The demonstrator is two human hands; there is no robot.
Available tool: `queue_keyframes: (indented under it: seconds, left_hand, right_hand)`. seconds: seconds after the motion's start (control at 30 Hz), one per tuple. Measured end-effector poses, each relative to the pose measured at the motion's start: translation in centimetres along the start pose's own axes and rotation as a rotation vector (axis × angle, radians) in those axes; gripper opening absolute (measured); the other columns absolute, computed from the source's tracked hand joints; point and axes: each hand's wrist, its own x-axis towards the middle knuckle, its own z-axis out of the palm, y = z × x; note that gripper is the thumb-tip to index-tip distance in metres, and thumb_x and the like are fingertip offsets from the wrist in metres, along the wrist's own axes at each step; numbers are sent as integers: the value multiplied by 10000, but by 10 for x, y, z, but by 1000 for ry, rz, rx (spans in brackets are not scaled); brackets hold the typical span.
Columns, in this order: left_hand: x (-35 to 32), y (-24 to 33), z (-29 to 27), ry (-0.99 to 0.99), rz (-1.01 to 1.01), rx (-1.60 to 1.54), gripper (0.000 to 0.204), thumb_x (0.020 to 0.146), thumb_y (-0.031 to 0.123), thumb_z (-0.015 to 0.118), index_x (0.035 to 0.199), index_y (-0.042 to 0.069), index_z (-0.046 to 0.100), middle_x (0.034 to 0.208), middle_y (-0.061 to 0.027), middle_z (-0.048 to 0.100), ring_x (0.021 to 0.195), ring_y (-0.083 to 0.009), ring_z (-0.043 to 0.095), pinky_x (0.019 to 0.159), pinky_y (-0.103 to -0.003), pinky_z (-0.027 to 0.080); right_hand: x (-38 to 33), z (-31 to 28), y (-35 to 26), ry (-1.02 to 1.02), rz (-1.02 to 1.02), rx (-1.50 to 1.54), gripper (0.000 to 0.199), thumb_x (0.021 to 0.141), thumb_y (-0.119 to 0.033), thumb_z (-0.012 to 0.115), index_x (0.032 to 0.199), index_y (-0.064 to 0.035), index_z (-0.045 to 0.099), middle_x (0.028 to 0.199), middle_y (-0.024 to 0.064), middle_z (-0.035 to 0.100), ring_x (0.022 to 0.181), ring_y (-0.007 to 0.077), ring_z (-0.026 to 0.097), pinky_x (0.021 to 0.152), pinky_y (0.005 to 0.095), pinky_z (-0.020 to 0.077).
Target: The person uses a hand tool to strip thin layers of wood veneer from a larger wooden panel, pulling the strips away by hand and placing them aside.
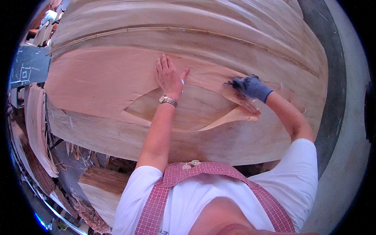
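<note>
A pinkish wood veneer sheet (pixel 98 78) lies on a stack of paler veneer (pixel 188 147). My bare left hand (pixel 169 76) rests flat on the sheet, fingers stretched out, thumb apart. Below that hand a lens-shaped gap (pixel 184 103) in the sheet shows the layer beneath. My right hand (pixel 252 88), in a blue-grey glove, is closed at the sheet's right part. A small dark tip pokes out at its finger side; what the hand holds is too small to name. Under it a torn, reddish-edged veneer strip (pixel 231 116) curls up at its right end.
A long thin strip (pixel 156 28) runs across the stack behind the sheet, and wavy veneer (pixel 188 11) lies beyond it. Curved veneer pieces (pixel 37 129) stand at the left, beside a dark marked board (pixel 31 66). More wood scraps (pixel 103 180) lie at the lower left.
</note>
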Motion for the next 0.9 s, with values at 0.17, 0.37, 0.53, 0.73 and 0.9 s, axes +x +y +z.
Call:
queue_keyframes:
  seconds: [0.17,0.37,0.53,0.73,0.9]
  left_hand:
    - [-1,-9,9,-52,-58,-107,947,730,520,752,1417,-14,378,1480,-165,381,1367,-355,340,1127,-473,280]
    - [1,-7,2,37,-38,-201,1120,662,400,826,1518,79,178,1452,-128,403,1331,-304,387,1074,-446,320]
    - [6,-2,-13,-103,-96,-124,1150,649,425,827,1523,78,164,1399,-130,434,1302,-307,404,1053,-438,335]
    - [1,-7,-4,-110,-97,-148,1155,660,522,787,1523,75,163,1433,-139,407,1342,-309,355,1089,-444,303]
    - [-1,-12,16,-41,-44,-87,1136,684,559,760,1526,78,170,1472,-132,373,1360,-316,334,1112,-466,273]
  right_hand:
    - [-10,-35,29,56,16,-224,252,924,-267,516,1135,-182,623,877,137,668,725,314,663,702,452,516]
    - [151,-41,-66,381,-174,-67,148,909,-247,553,1021,-161,596,849,122,671,712,330,678,570,480,523]
    - [195,-32,-79,256,-144,-157,177,937,-297,520,1057,-177,571,791,146,669,709,336,690,538,505,521]
    - [87,-2,-42,192,137,-149,197,949,-281,488,1096,-168,554,729,149,678,705,334,692,524,506,518]
    - [-20,51,-50,95,419,-85,272,974,-254,438,1176,-101,534,807,150,680,654,311,682,528,468,518]
